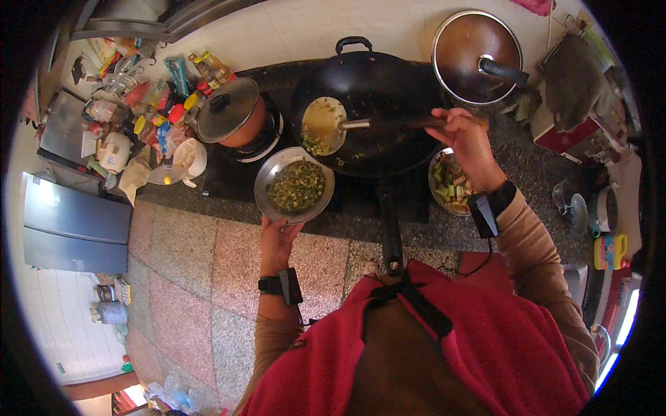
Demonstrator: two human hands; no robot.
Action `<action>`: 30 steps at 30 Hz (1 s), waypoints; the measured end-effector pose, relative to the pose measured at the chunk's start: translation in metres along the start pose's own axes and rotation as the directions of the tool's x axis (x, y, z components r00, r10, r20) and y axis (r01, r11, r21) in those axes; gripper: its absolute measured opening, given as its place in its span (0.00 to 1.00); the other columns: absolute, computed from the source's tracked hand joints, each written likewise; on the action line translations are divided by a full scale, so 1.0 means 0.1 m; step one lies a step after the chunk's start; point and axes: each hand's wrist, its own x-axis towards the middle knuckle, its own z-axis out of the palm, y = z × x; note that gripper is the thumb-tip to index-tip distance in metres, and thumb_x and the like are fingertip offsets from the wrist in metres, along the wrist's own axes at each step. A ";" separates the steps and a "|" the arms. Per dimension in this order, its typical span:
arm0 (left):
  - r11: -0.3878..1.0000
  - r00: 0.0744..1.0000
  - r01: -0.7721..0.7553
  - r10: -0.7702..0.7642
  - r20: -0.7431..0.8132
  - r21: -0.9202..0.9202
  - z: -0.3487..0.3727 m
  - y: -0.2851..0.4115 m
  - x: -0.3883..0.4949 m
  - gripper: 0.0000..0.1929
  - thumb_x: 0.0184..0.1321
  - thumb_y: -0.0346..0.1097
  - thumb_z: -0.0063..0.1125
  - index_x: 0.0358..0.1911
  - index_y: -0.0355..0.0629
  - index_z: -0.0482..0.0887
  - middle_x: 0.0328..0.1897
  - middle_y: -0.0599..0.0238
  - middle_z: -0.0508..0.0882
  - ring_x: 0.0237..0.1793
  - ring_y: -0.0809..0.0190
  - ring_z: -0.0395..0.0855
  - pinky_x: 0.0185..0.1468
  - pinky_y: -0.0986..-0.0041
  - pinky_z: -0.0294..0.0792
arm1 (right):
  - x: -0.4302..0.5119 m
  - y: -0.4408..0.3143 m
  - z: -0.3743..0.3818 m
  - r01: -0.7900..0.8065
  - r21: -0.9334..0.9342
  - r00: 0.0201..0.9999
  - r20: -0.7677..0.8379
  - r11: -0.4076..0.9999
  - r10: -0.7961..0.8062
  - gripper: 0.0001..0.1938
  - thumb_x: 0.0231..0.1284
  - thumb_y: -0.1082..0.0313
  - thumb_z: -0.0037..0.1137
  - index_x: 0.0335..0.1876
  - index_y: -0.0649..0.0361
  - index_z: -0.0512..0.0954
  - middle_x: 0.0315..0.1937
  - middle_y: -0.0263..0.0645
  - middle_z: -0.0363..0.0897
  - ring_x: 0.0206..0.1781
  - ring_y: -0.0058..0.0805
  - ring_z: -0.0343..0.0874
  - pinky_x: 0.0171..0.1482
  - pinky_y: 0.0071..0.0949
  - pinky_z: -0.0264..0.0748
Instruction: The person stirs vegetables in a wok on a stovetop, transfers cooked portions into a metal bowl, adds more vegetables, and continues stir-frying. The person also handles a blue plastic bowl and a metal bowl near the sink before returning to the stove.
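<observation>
My left hand (pixel 279 242) grips the near rim of a metal bowl (pixel 295 185) that holds chopped green vegetables. Above the black wok (pixel 395 83), my right hand (pixel 460 138) holds the handle of a ladle or wok spatula (pixel 324 122). Its pale metal head is tilted over the wok's left part, with green bits at its lower edge, close to the bowl's far rim. A few green bits lie in the wok, whose long handle points towards me. A second bowl (pixel 451 182), holding cut green stalks and other pieces, stands on the counter, partly hidden by my right forearm.
A lidded pot (pixel 229 112) stands on the burner left of the wok. Bottles, jars and a white container (pixel 190 157) crowd the counter's left. A glass lid (pixel 476 57) leans on the wall at the back right. Glass vessels (pixel 576 213) and a yellow container (pixel 610 251) are at the right.
</observation>
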 end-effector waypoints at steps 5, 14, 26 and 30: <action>0.999 0.999 -0.047 0.047 0.010 0.007 0.04 -0.02 -0.02 0.27 0.51 0.19 0.44 0.56 0.48 0.61 0.58 0.55 0.68 0.52 0.45 0.72 0.50 0.56 0.73 | -0.17 -0.20 0.40 0.149 -0.163 0.979 0.163 0.975 -0.123 0.04 0.45 0.80 0.43 0.25 0.60 0.69 0.46 0.47 0.72 0.50 0.40 0.72 0.54 0.37 0.70; 1.000 1.000 -0.027 0.027 0.004 0.001 0.10 -0.05 -0.03 0.27 0.52 0.19 0.43 0.57 0.46 0.59 0.57 0.53 0.68 0.51 0.44 0.73 0.51 0.55 0.72 | -0.47 -0.28 0.68 0.275 -0.172 0.943 0.240 0.946 -0.230 0.06 0.49 0.83 0.45 0.28 0.61 0.72 0.45 0.49 0.74 0.50 0.35 0.73 0.53 0.32 0.72; 1.000 1.000 -0.011 0.011 -0.023 0.009 0.10 -0.09 -0.04 0.28 0.51 0.19 0.43 0.57 0.49 0.61 0.57 0.55 0.68 0.52 0.45 0.72 0.51 0.55 0.72 | -0.56 -0.18 0.55 0.386 -0.193 0.874 0.391 0.902 -0.290 0.07 0.48 0.85 0.45 0.26 0.61 0.71 0.47 0.49 0.73 0.56 0.42 0.68 0.59 0.39 0.65; 1.000 1.000 -0.024 0.024 0.003 0.002 0.08 -0.10 -0.04 0.28 0.51 0.20 0.44 0.58 0.50 0.61 0.59 0.56 0.68 0.52 0.46 0.72 0.52 0.55 0.71 | -0.24 -0.15 0.19 0.331 -0.250 0.944 0.085 0.910 -0.320 0.06 0.51 0.82 0.43 0.28 0.60 0.69 0.47 0.47 0.72 0.53 0.39 0.70 0.56 0.35 0.68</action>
